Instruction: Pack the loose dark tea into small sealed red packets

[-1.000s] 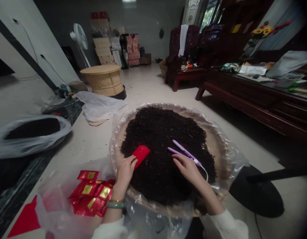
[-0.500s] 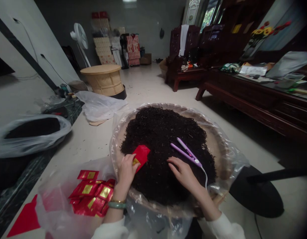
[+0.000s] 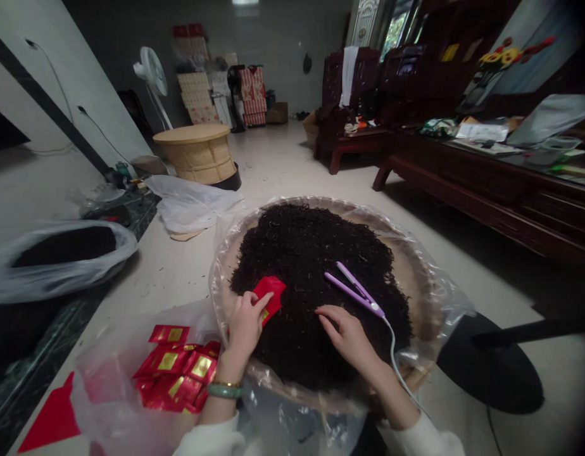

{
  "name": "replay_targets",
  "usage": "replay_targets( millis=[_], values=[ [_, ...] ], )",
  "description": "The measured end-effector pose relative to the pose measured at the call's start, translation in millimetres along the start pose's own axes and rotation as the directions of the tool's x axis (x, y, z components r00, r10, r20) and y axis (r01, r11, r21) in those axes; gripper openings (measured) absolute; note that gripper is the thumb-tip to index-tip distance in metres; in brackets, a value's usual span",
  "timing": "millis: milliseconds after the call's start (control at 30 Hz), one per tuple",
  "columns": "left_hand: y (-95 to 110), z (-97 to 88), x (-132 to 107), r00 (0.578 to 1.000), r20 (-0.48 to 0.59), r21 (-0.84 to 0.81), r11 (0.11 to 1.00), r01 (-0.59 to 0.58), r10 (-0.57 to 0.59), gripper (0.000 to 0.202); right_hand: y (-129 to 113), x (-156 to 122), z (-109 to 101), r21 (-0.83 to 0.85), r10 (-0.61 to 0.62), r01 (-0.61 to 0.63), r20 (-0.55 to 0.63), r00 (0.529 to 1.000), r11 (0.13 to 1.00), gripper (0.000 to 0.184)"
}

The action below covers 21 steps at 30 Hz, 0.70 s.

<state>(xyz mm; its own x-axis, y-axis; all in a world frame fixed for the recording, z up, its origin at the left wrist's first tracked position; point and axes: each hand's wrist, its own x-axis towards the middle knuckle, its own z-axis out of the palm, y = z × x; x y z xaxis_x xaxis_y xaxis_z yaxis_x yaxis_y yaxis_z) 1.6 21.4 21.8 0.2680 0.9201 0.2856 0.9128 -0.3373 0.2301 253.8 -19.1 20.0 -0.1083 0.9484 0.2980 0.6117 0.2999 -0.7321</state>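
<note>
My left hand [image 3: 245, 322] grips a small red packet [image 3: 272, 292] at its near side, the index finger lying across its face. The packet rests over a broad heap of dark loose leaves, like dried tea [image 3: 306, 247]. Low over that heap, my right hand [image 3: 344, 332] has thumb and index fingertips close together; whatever they pinch is too small to make out. Just beyond it, a purple hair straightener [image 3: 356, 292] lies on the leaves with its jaws apart, its white cord trailing toward me. A round, plastic-lined woven tray [image 3: 423, 285] holds the heap.
Several red packets with gold labels [image 3: 171, 364] lie on clear plastic at the left. Farther left stands an open plastic bag [image 3: 126, 244] of dark leaves. A black round stand base [image 3: 492, 373] is on the right. Beyond are a drum-shaped table [image 3: 192, 152] and dark wooden furniture [image 3: 463, 183].
My left index finger has stretched farther across the red packet. My right hand has shifted slightly left and down. The straightener's cord now trails farther down, past my right forearm.
</note>
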Motion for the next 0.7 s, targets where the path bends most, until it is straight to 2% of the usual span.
replay_targets(
  millis=[200,433,567,700],
  values=[
    [-11,2.5,6,0.997,0.079,0.057,0.998,-0.024,0.020,0.045,-1,-2,0,0.014,0.011,-0.011,0.006,1.000,1.000,0.025],
    [-30,6.7,10,0.989,0.118,-0.041,0.995,-0.088,0.092,0.035,0,-3,1,0.036,0.036,-0.037,0.020,0.999,0.999,0.025],
    [-31,-6.9,14,0.979,0.167,-0.040,0.993,-0.109,0.114,0.033,-1,-3,1,0.042,0.050,-0.051,0.027,0.998,0.998,0.025],
    [-25,-26.1,25,0.953,0.291,0.010,0.996,-0.085,0.078,0.050,-2,-2,2,0.044,0.052,-0.053,0.028,0.998,0.998,0.025]
  ],
)
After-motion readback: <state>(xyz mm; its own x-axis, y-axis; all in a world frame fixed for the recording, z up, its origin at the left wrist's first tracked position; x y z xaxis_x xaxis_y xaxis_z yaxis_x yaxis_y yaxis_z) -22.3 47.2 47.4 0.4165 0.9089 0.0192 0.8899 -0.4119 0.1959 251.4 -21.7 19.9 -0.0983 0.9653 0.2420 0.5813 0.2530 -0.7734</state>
